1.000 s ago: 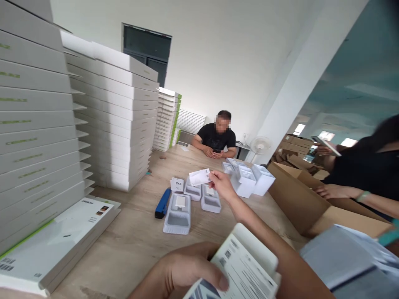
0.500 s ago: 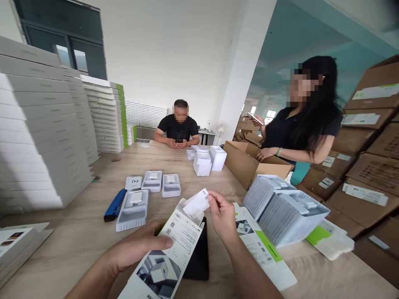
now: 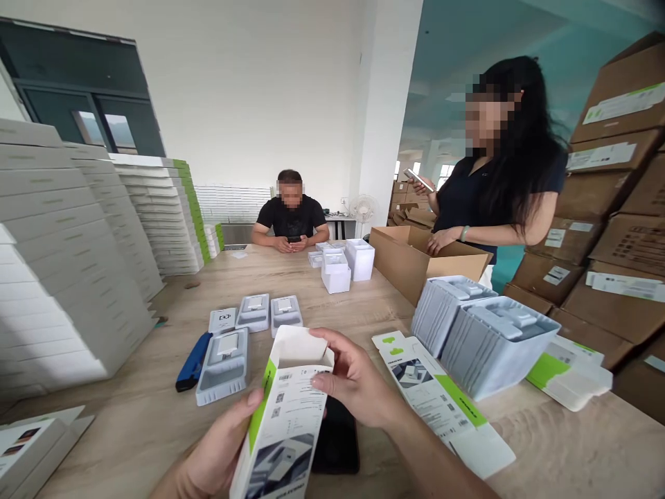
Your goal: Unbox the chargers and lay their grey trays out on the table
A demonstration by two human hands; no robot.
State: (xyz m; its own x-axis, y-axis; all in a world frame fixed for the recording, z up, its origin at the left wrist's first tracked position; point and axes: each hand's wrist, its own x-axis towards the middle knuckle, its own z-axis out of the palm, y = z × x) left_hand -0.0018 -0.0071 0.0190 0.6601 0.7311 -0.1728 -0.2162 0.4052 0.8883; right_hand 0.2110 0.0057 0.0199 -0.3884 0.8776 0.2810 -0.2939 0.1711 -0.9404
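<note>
A white and green printed carton stands tilted in front of me, its top end open toward the far side. My left hand is closed around its left side, thumb on the green edge. With thumb and fingers, my right hand pinches the carton's upper right edge at the opening. What lies inside the carton is hidden. Under and beside it is a dark phone-like slab. To the right, a flattened carton of the same print lies on the wooden table.
White trays with small white pieces and a blue tool lie at left. Stacked trays and a brown box stand right. White boxes tower left. A person sits opposite; another stands at right holding a phone.
The white slip that my right hand held at the opening is out of sight. My right hand has moved onto the carton's edge, and the carton is more upright. The view has shifted slightly.
</note>
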